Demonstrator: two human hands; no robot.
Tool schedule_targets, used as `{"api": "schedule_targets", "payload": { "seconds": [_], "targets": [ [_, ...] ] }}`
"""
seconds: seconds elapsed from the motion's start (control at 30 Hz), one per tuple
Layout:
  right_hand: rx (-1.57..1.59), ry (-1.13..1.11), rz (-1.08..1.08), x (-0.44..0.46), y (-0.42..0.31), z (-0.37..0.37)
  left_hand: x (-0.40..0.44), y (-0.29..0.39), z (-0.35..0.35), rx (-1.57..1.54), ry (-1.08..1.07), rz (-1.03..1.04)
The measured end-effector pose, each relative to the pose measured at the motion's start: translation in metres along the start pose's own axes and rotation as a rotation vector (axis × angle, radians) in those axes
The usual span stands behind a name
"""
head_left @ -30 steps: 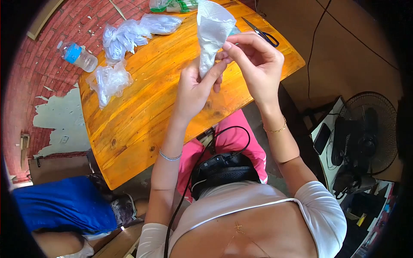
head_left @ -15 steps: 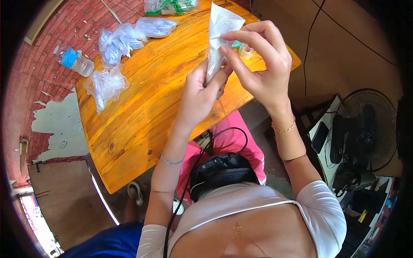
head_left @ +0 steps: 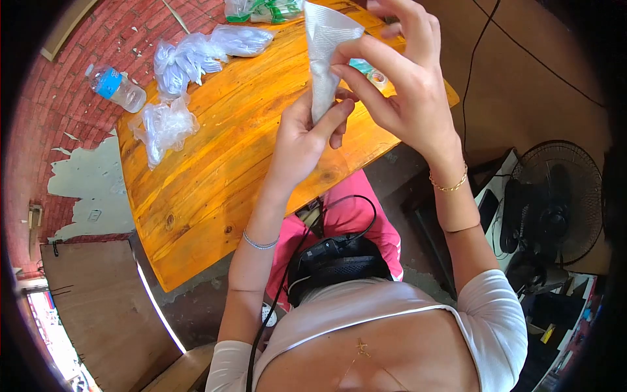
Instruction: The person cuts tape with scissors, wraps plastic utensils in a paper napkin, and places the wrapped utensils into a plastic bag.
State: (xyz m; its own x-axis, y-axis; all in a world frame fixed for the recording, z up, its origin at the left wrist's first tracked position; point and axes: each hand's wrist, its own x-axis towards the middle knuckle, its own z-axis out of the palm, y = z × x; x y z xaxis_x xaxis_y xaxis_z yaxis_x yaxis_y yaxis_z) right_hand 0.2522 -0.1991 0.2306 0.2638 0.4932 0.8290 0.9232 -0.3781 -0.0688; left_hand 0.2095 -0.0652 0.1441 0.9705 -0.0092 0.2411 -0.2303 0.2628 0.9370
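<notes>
A white textured paper napkin [head_left: 326, 39], folded to a narrow lower end and flaring wide at the top, is held up over the wooden table [head_left: 215, 170]. My left hand [head_left: 307, 134] is closed around its lower end, thumb across the front. My right hand [head_left: 408, 85] pinches the napkin's right edge about midway up between thumb and index finger, the other fingers raised and spread. Whether anything lies inside the napkin is hidden. Just behind my right hand, a small roll of clear tape [head_left: 377, 79] rests on the table, partly covered.
Knotted clear plastic bags of pale items [head_left: 189, 62] and a crumpled clear bag [head_left: 166, 127] lie on the left side. Near them is a water bottle [head_left: 117, 88]. A green-and-white package [head_left: 264, 9] sits at the far edge. A fan [head_left: 558, 202] stands at right.
My right hand has shifted a little right, its outer fingers lifting, while thumb and index stay at the napkin's edge. The napkin has moved slightly left. The blue cloth at lower left is gone from view.
</notes>
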Motion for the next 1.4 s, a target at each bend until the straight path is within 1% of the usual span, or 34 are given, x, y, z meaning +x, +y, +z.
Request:
{"api": "schedule_targets", "payload": {
  "seconds": [0.17,0.3,0.47,0.6,0.73,0.8,0.83,0.87,0.9,0.93,0.97,1.0,1.07,1.1,1.2,1.23,1.33,1.4],
  "targets": [
    [0.025,0.013,-0.188,0.010,0.005,0.007,-0.002,0.005,-0.002,-0.014,0.026,0.007],
    [-0.015,0.053,-0.237,0.009,0.007,0.011,-0.003,0.009,-0.004,0.011,0.018,0.000],
    [0.017,0.144,-0.186,0.012,-0.003,0.011,-0.005,0.009,-0.006,0.011,0.011,0.016],
    [-0.088,0.070,-0.212,0.011,-0.002,0.009,-0.006,0.010,-0.007,0.009,0.006,0.011],
    [-0.073,0.039,-0.220,0.011,-0.002,0.013,-0.009,0.012,-0.009,-0.010,-0.019,-0.007],
    [-0.038,0.083,-0.253,0.012,-0.001,0.016,-0.011,0.012,-0.010,-0.035,0.003,0.053],
    [-0.006,0.092,-0.228,0.013,-0.002,0.016,-0.012,0.013,-0.010,-0.048,0.014,0.085],
    [0.026,0.102,-0.203,0.013,-0.003,0.017,-0.015,0.017,-0.009,-0.187,-0.025,0.037],
    [0.074,0.089,-0.128,0.013,-0.005,0.016,-0.018,0.026,-0.007,-0.326,-0.063,-0.013],
    [0.084,0.094,-0.123,0.011,-0.002,0.019,-0.019,0.032,-0.007,-0.464,-0.103,-0.063],
    [0.094,0.100,-0.119,0.008,0.001,0.022,-0.020,0.029,-0.013,-0.499,-0.122,-0.140],
    [0.104,0.105,-0.115,0.006,0.004,0.025,-0.020,0.025,-0.017,-0.408,-0.086,-0.113],
    [0.184,0.142,-0.008,0.002,0.001,0.029,-0.019,0.020,-0.023,-0.224,-0.012,-0.060],
    [0.216,0.188,0.012,0.000,0.000,0.030,-0.021,0.025,-0.015,0.182,0.167,0.001],
    [0.165,0.273,-0.059,-0.007,0.004,0.031,-0.011,0.010,-0.021,0.934,0.394,0.548],
    [0.131,0.224,-0.067,-0.010,0.003,0.031,-0.011,0.010,-0.020,0.965,0.409,0.549],
    [0.017,0.168,-0.068,-0.010,-0.003,0.034,-0.013,0.013,-0.014,1.033,0.445,0.560],
    [-0.009,0.177,-0.042,-0.012,-0.004,0.036,-0.014,0.014,-0.013,1.051,0.465,0.576]
  ]
}}
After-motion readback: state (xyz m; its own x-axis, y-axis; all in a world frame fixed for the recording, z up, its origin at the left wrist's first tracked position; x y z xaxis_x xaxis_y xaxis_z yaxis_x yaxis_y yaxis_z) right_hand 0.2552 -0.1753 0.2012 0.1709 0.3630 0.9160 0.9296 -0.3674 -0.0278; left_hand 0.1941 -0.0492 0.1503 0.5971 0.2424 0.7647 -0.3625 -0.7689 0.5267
